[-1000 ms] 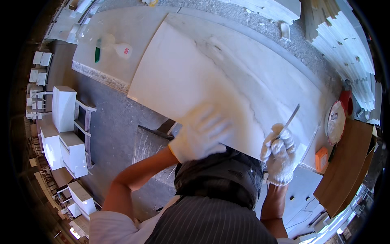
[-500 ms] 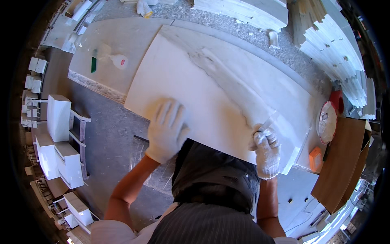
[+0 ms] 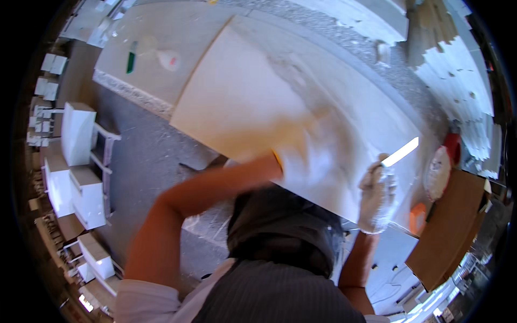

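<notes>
A large white marble-look slab (image 3: 231, 91) with grey veining lies in front of me on the worktable. My left hand (image 3: 315, 156), in a white glove, is over the slab near its front edge; its fingers are smeared by motion, and I cannot tell whether it touches the surface. My right hand (image 3: 377, 196), also gloved in white, is closed around a flat-bladed scraper (image 3: 400, 152) near the slab's right end. The blade points up and to the right and shines brightly; its handle is hidden in the glove.
Left of the slab, a green tool (image 3: 131, 62) and a white bottle (image 3: 169, 59) lie on the table. At the right are a red-rimmed round container (image 3: 437, 172), an orange block (image 3: 417, 218) and a cardboard box (image 3: 449, 226). White stacked strips (image 3: 458, 81) stand behind.
My left hand has swept right across the slab, its forearm now crossing in front. My right hand has shifted right with the scraper, whose blade now catches the light. The view has shifted slightly.
</notes>
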A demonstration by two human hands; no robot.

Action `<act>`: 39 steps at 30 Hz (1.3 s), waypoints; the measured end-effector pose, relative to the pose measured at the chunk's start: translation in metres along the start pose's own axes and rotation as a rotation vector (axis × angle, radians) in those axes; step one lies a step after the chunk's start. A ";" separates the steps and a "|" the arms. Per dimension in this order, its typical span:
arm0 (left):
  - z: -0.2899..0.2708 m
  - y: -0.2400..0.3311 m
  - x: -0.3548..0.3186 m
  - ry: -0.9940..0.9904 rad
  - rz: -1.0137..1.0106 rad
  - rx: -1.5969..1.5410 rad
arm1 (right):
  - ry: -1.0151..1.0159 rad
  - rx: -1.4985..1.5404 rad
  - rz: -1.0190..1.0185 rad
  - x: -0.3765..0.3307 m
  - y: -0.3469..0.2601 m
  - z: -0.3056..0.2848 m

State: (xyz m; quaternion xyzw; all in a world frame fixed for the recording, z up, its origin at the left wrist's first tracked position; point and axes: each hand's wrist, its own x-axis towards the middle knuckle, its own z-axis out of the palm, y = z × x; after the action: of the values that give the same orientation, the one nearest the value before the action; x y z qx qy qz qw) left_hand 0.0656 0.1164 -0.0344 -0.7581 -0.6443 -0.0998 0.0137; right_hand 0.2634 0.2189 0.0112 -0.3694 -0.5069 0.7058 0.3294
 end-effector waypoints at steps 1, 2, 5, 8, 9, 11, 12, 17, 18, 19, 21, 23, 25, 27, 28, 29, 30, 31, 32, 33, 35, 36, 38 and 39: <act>-0.028 0.030 -0.006 -0.145 0.070 -0.300 | 0.022 -0.017 0.022 0.002 0.000 -0.004; -0.016 0.053 -0.023 0.010 0.167 -0.766 | 0.036 -0.041 0.036 0.004 0.000 -0.001; -0.033 0.049 -0.052 0.173 -0.107 -0.637 | 0.051 -0.285 0.136 0.005 -0.011 0.016; -0.046 0.002 -0.096 0.222 -0.565 -0.152 | -0.027 -0.423 0.184 0.010 -0.004 0.042; -0.048 -0.005 -0.106 0.227 -0.596 -0.104 | -0.107 -0.552 0.144 0.013 0.010 0.033; -0.046 -0.011 -0.121 0.219 -0.646 -0.013 | -0.249 -0.712 0.011 0.020 0.014 0.049; -0.044 -0.007 -0.122 0.205 -0.610 -0.063 | -0.322 -0.785 -0.056 0.024 0.017 0.059; -0.050 -0.013 -0.127 0.185 -0.569 -0.058 | -0.432 -0.913 -0.313 0.038 0.029 0.088; -0.051 -0.018 -0.129 0.196 -0.594 -0.019 | -0.448 -0.955 -0.330 0.036 0.029 0.091; -0.049 -0.025 -0.130 0.195 -0.629 0.026 | -0.470 -0.971 -0.373 0.038 0.028 0.096; -0.043 -0.013 -0.128 0.197 -0.663 0.016 | -0.513 -0.988 -0.441 0.041 0.030 0.109; -0.040 -0.001 -0.128 0.170 -0.645 -0.002 | -0.540 -0.995 -0.419 0.043 0.032 0.115; -0.043 0.016 -0.133 0.164 -0.612 -0.077 | -0.555 -0.996 -0.415 0.043 0.034 0.123; -0.050 0.034 -0.138 0.188 -0.586 -0.145 | -0.572 -1.000 -0.424 0.040 0.035 0.129; -0.054 0.040 -0.141 0.202 -0.566 -0.186 | -0.576 -1.009 -0.444 0.041 0.036 0.131; -0.057 0.045 -0.146 0.214 -0.545 -0.226 | -0.580 -1.016 -0.462 0.042 0.038 0.134; -0.058 0.048 -0.150 0.226 -0.525 -0.265 | -0.584 -1.023 -0.481 0.041 0.039 0.137; -0.058 0.049 -0.152 0.307 -0.474 -0.305 | -0.602 -1.038 -0.440 0.039 0.037 0.141; -0.057 0.053 -0.158 0.327 -0.493 -0.317 | -0.621 -1.049 -0.399 0.036 0.033 0.147; -0.052 0.060 -0.166 0.346 -0.511 -0.329 | -0.640 -1.061 -0.359 0.034 0.033 0.151; -0.042 0.070 -0.180 0.401 -0.547 -0.356 | -0.687 -1.082 -0.366 0.033 0.037 0.155; -0.032 0.073 -0.188 0.380 -0.582 -0.352 | -0.708 -1.095 -0.370 0.033 0.039 0.158; -0.009 0.079 -0.206 0.336 -0.650 -0.344 | -0.702 -1.088 -0.446 0.034 0.043 0.164; 0.000 0.081 -0.215 0.297 -0.700 -0.315 | -0.700 -1.083 -0.485 0.034 0.046 0.166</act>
State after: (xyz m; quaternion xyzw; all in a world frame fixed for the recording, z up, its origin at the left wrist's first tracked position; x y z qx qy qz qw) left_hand 0.1128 -0.1065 -0.0616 -0.4634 -0.8312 -0.3041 -0.0445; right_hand 0.0998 0.1565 -0.0037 -0.1082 -0.9331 0.3370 0.0639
